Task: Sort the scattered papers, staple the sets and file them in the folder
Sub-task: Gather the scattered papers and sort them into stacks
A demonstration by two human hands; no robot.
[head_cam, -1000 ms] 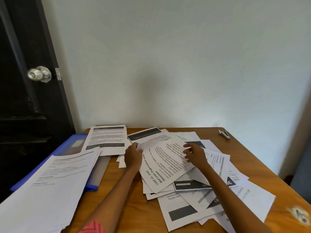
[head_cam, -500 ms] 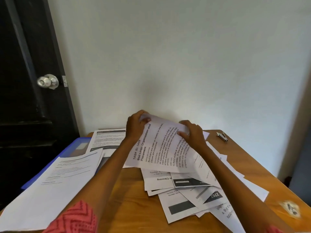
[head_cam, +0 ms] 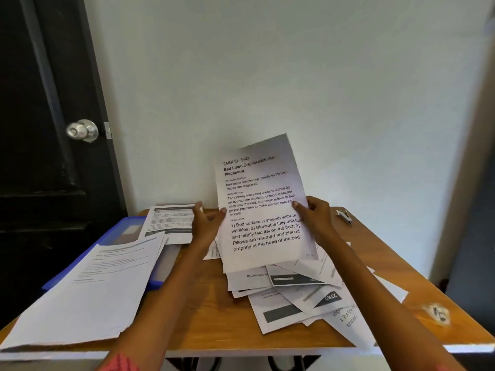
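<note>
both grips hold one sheet (head_cam: pixel 263 210) upright over the table (head_cam: pixel 214 317): my right hand (head_cam: pixel 316 214) pinches its right edge, thumb on the printed face, and my left hand (head_cam: pixel 206 220) has its fingers half curled at the left edge, thumb tip touching the paper. whether the left truly clamps it i cannot tell. it reads "task id: 3409, bed linen organization and placement". below it lies a loose pile (head_cam: pixel 300 295) of scattered papers, overlapping at many angles. on my left a blue folder (head_cam: pixel 117 234) sits at the table edge, with a stack (head_cam: pixel 91 287) lying over it and hanging past the near edge, and another page (head_cam: pixel 171 223) just behind. a stapler (head_cam: pixel 345 216) rests at the far right corner, well apart from the pile. a dark door (head_cam: pixel 40 129) stands at far left.
</note>
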